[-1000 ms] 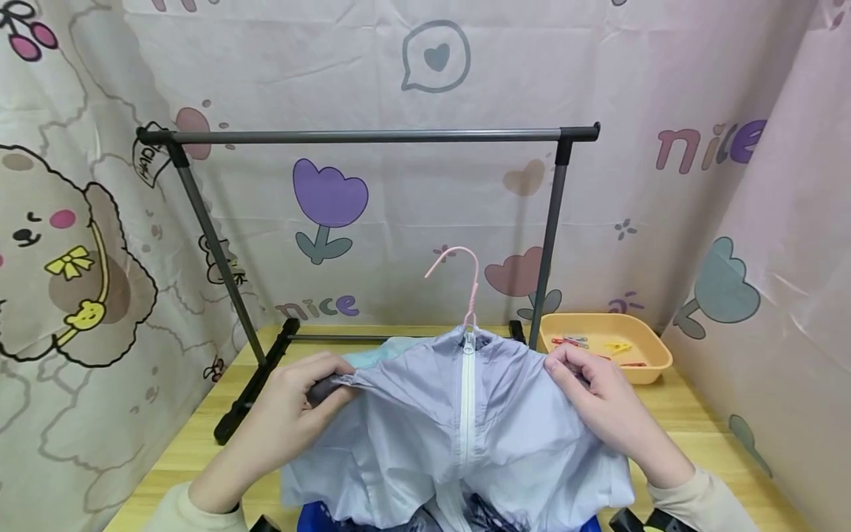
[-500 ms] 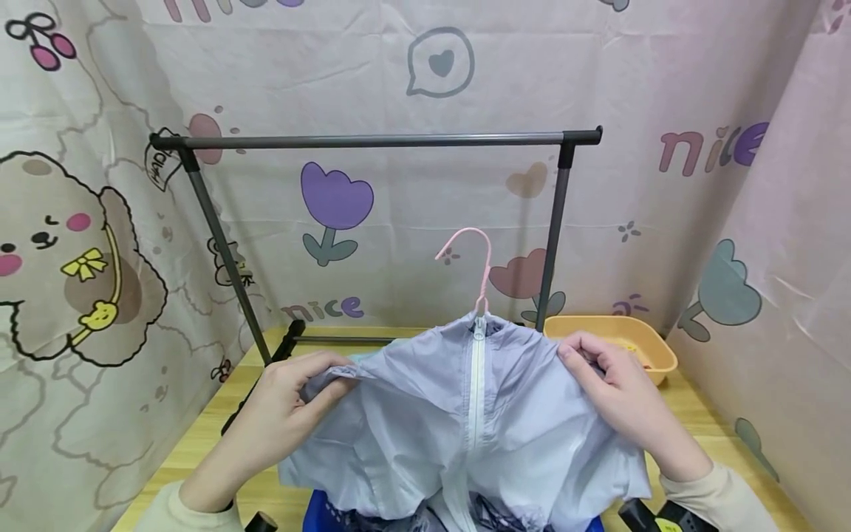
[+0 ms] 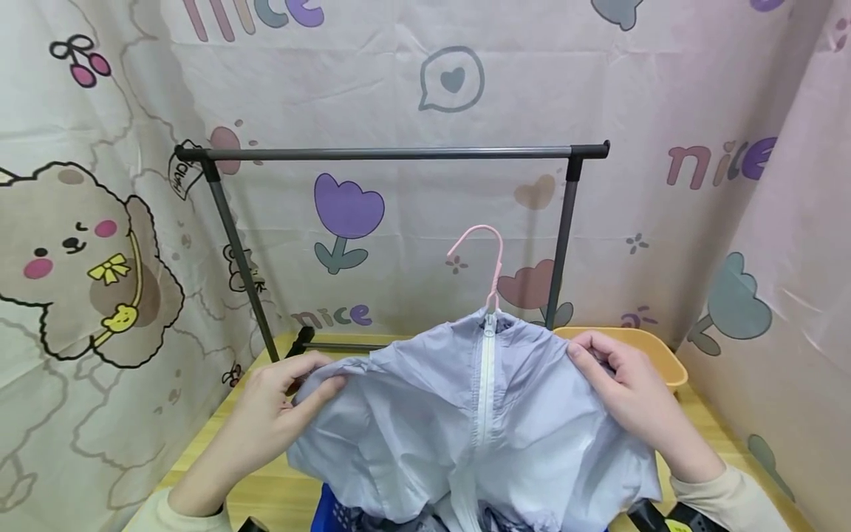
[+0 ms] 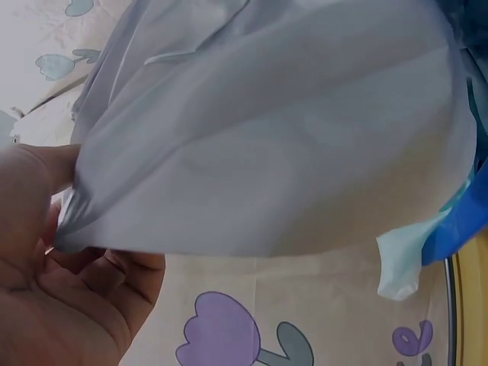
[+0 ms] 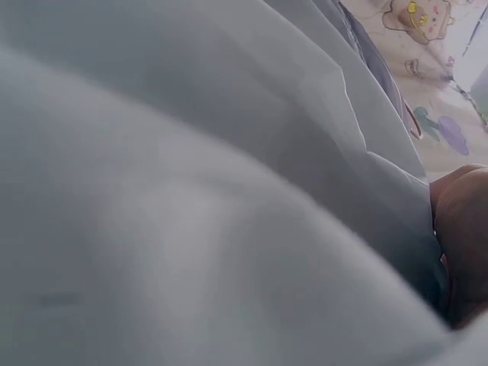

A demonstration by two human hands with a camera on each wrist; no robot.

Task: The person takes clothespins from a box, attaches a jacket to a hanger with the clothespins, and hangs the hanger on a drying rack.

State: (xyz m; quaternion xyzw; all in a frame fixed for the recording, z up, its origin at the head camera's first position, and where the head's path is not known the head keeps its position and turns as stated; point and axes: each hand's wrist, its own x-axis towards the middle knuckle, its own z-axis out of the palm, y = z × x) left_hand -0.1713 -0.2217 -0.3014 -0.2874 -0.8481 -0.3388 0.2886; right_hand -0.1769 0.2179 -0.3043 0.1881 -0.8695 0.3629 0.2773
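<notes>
A pale lavender-grey jacket point(image 3: 425, 414) with a white front zipper point(image 3: 487, 384) hangs spread between my hands in the head view. Out of its collar rises the hook of a pink hanger point(image 3: 497, 258). My left hand point(image 3: 275, 414) pinches the shoulder on the left side between thumb and fingers; the left wrist view shows the cloth point(image 4: 267, 152) drawn taut from that grip. At the opposite shoulder, my right hand point(image 3: 631, 391) pinches the fabric. Cloth fills most of the right wrist view, where only part of the right hand point(image 5: 461, 229) shows at the edge.
Behind the jacket stands a dark metal clothes rack point(image 3: 392, 154) on the wooden table point(image 3: 279, 488). A yellow tray point(image 3: 654, 355) sits at the back right, partly hidden by my right hand. Below the jacket is a blue basket point(image 3: 326, 510) with dark clothing in it.
The jacket and its hanger have shifted right and slightly up in the head view, both hands moving with it. The left hand has spread outward, stretching the shoulder. The camera view has shifted too.
</notes>
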